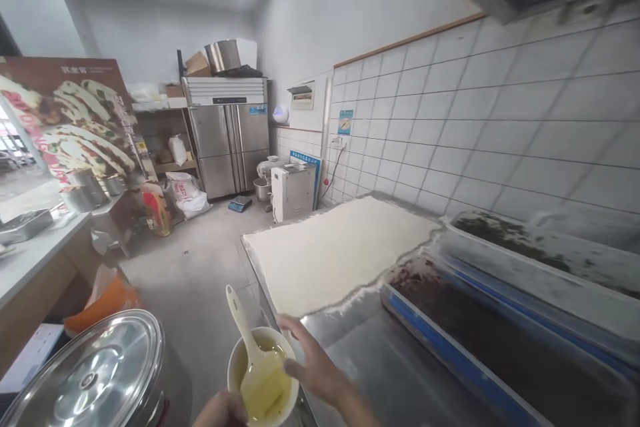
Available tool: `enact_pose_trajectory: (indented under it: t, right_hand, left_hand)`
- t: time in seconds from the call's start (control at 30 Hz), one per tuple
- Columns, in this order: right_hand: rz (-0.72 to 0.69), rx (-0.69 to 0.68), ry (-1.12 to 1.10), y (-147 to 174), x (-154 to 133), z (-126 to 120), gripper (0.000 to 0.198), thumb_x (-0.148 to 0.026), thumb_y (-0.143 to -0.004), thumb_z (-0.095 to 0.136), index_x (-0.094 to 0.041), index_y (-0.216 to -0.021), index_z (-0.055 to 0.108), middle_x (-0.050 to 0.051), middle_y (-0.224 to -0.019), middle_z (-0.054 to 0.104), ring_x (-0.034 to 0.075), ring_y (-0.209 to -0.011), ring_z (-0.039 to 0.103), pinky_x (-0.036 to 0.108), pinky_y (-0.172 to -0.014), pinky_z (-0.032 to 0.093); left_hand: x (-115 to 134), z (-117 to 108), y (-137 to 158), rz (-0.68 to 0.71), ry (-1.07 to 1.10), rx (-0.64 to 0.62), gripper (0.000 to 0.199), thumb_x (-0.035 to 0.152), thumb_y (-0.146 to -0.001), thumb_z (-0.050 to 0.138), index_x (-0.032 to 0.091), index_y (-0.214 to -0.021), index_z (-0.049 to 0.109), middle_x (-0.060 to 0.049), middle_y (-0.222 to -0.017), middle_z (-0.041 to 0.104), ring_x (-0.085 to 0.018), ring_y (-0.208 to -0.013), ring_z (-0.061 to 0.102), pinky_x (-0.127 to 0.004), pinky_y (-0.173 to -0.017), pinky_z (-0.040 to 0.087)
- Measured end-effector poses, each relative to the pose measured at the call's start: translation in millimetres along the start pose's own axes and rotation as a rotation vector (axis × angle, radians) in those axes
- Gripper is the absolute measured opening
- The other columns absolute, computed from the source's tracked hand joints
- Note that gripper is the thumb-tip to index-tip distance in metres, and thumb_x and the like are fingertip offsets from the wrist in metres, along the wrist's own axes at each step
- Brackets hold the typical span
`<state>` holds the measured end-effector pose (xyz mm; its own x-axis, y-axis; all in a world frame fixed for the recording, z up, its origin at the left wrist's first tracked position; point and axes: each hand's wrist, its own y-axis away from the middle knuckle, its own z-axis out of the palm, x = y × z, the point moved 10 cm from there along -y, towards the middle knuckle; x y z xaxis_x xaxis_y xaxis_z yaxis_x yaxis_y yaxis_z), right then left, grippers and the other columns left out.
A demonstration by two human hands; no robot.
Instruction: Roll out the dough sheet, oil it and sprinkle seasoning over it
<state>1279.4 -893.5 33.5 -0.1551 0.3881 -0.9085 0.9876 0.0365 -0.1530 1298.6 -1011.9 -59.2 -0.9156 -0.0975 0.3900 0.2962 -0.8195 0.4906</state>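
Tiled wall (pixel 400 107) to the right, one steel desk (pixel 380 360) running below it, and one broad dough sheet (pixel 340 247) spread flat there! Right beside it, one blue-edged tub (pixel 440 337) of dark filling; farther over, one clear tub (pixel 500 247) of greens. Just off the desk's edge: one white bowl (pixel 231 368), yellow liquid (pixel 275 387) inside, one cream spoon (pixel 242 320) leaning in. Left hand (pixel 223 409), partly cut off, curls round its rim; right hand (pixel 315 363) spreads wide alongside, gripping nothing.
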Motion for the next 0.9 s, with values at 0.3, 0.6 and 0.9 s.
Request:
enact_pose_trajectory:
  t: [0.3, 0.6, 0.9]
  right_hand:
    - [0.156, -0.034, 0.579, -293.7, 24.8, 7.7, 0.054, -0.051, -0.068, 0.064, -0.017, -0.11, 0.057, 0.01, -0.118, 0.054, 0.028, -0.109, 0.047, 0.041, -0.094, 0.033]
    - [0.224, 0.414, 0.574, -450.8, 54.5, -85.6, 0.014, -0.025, -0.068, 0.058, -0.018, -0.074, 0.048, -0.001, -0.075, 0.053, 0.012, -0.068, 0.048, 0.023, -0.063, 0.036]
    - [0.284, 0.802, 0.405, -497.2, 83.8, -211.0, 0.015, -0.032, -0.078, 0.05, -0.017, -0.079, 0.054, -0.001, -0.069, 0.056, 0.011, -0.058, 0.047, 0.022, -0.055, 0.037]
  left_hand:
    - [194.5, -32.5, -98.3, 0.047, 0.039, -0.025, 0.061, 0.0, -0.054, 0.046, -0.006, -0.115, 0.044, -0.022, -0.105, 0.061, -0.031, -0.098, 0.059, -0.043, -0.093, 0.043]
    - [382.9, -43.4, -204.3, -0.12, -0.236, -0.097, 0.062, 0.001, -0.054, 0.046, -0.004, -0.116, 0.046, -0.023, -0.114, 0.058, -0.033, -0.101, 0.058, -0.045, -0.09, 0.046]
    - [514.0, -20.4, -350.6, -0.235, -0.335, -0.23, 0.06, 0.001, -0.057, 0.05, -0.002, -0.116, 0.048, -0.023, -0.116, 0.056, -0.033, -0.102, 0.057, -0.045, -0.091, 0.046]
